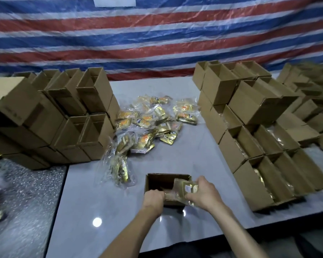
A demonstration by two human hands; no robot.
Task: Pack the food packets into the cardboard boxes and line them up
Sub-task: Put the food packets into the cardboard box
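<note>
Food packets [185, 189], a small bundle in clear wrap, sit in the right hand [203, 194], whose fingers and thumb are curled round the bundle's near and right edges. The bundle hangs tilted over the right near corner of the open cardboard box [162, 180], partly above the rim and not yet down inside. The way in therefore lies to the left of that hand and downward, into the box's hollow. The left hand [153, 199] is at the near left rim with its fingers curled over the edge, gripping the wall as if to steady it; its fingertips are hidden inside. Both hands touch the job, but the right one carries the load. I judge the bundle must be squared to the opening before it drops. Farther back on the table [185, 155] lies the loose pile of packets [147, 120].
</note>
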